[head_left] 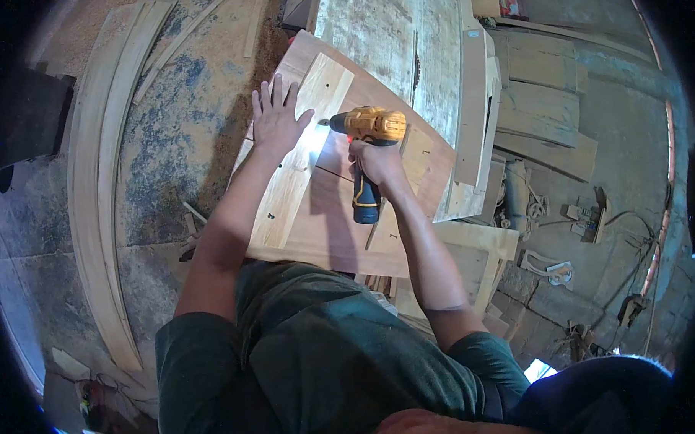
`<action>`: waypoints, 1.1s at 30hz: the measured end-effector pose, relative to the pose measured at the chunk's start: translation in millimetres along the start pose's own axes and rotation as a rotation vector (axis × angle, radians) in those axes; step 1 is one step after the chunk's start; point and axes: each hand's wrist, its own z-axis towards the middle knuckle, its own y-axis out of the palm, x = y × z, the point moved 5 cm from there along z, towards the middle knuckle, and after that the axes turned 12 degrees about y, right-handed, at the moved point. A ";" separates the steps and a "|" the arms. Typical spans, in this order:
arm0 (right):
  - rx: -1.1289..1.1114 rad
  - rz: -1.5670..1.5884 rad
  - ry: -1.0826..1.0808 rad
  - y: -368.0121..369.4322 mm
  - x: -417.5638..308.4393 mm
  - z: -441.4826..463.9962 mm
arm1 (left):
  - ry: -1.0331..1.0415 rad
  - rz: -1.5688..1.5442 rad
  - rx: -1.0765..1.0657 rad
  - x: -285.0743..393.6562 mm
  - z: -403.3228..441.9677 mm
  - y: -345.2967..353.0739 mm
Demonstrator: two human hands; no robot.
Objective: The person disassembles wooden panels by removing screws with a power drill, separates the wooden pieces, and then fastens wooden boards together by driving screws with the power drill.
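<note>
A yellow and black cordless drill (375, 126) lies sideways over the work, its lamp lighting the wood. My right hand (380, 166) is wrapped round its grip, with the battery end below the fingers. The drill's tip points left at a pale wooden board (289, 196), where it meets or nearly meets the surface. My left hand (277, 124) rests with fingers spread on the upper left part of the board. Several dark holes or screw heads dot this board. Beneath it is a wider reddish wooden panel (340, 217).
A table saw (371, 25) with a worn metal top stands beyond the panel, its blade showing. Long planks (95, 210) lie on the dusty floor to the left. Wood sheets (542, 95), cords and scraps lie to the right. A person in a dark cap (599, 396) is close at the bottom right.
</note>
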 end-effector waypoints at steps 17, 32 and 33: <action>-0.040 -0.048 -0.018 -31.8 -27.9 -12.1 | -0.017 -0.011 -0.033 -2.5 -1.2 0.6; -0.040 0.084 -0.050 -16.5 -45.5 53.8 | -0.013 -0.042 -0.016 -0.7 -0.8 -3.2; -0.053 0.088 -0.055 -15.9 -45.1 55.5 | -0.012 -0.042 -0.017 -0.4 -0.8 -3.7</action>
